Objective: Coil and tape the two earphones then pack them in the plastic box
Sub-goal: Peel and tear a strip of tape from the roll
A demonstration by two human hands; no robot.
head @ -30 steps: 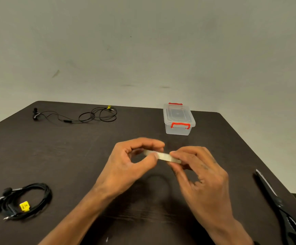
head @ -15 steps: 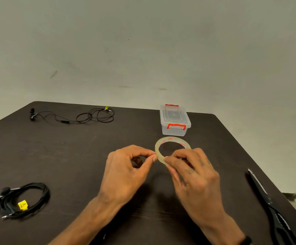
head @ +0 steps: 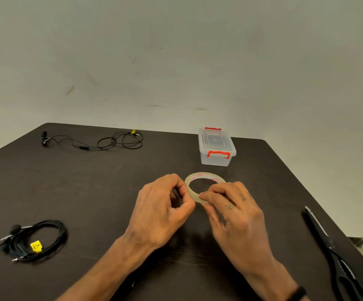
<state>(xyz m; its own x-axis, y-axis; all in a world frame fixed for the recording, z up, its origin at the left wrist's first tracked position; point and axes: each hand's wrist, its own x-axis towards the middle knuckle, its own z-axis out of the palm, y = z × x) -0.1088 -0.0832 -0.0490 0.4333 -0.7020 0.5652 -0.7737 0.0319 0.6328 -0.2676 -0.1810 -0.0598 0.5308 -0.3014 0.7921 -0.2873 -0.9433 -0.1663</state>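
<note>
hands met over a roll of clear tape (head: 198, 178) near the middle of a dark worktop (head: 111, 183). the left hand (head: 161, 210) pinched the roll's near-left edge between thumb and curled fingers, while the right hand (head: 236, 216) held its near-right edge, fingers bent over the rim. the roll stood tilted, its far side raised toward the plastic box (head: 216, 147), which sat lidded at the far right with red clasps, apart from the hands. a coiled black earphone (head: 35, 241) with a yellow tag lay at the near left. a second earphone (head: 102, 141), only loosely looped, lay stretched along the far left edge. black scissors (head: 336, 250) rested by the right edge. a dark band circled the right wrist.
</note>
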